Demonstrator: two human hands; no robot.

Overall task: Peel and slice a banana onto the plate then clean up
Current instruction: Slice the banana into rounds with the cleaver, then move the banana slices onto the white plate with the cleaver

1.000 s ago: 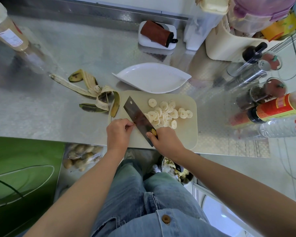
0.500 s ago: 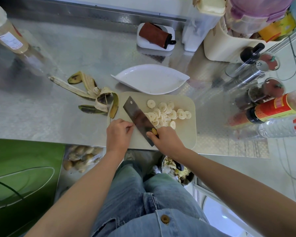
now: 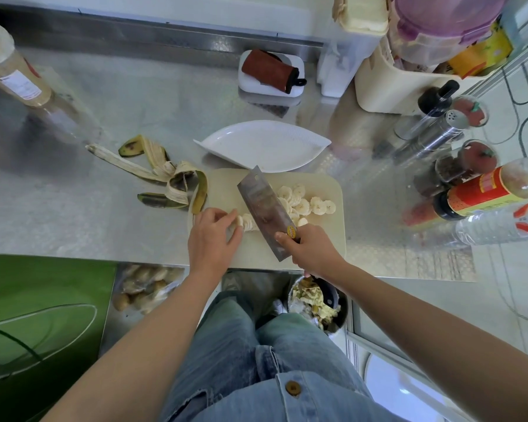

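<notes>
A beige cutting board [image 3: 326, 236] lies at the counter's front edge. My right hand [image 3: 313, 248] grips a cleaver [image 3: 264, 205], its blade tilted over the board's middle. Right of the blade lies a pile of banana slices [image 3: 307, 202]. Left of the blade a short row of fresh slices [image 3: 247, 222] lies on the board, and my left hand [image 3: 212, 239] touches them with its fingertips. The white leaf-shaped plate [image 3: 265, 144] sits just behind the board with nothing on it. The banana peel [image 3: 162, 175] lies spread on the counter to the board's left.
Spice jars, a red-labelled sauce bottle [image 3: 485, 190] and a clear bottle crowd the right side. A tall bottle [image 3: 16, 77] stands far left. A brown item on a white dish [image 3: 272, 74] sits at the back. A waste bin [image 3: 317, 303] stands on the floor below the counter edge.
The cleaver has swung from lying left of the slice pile to tilting over the board's middle. New slices show left of the blade, and my left hand's fingers have spread onto them.
</notes>
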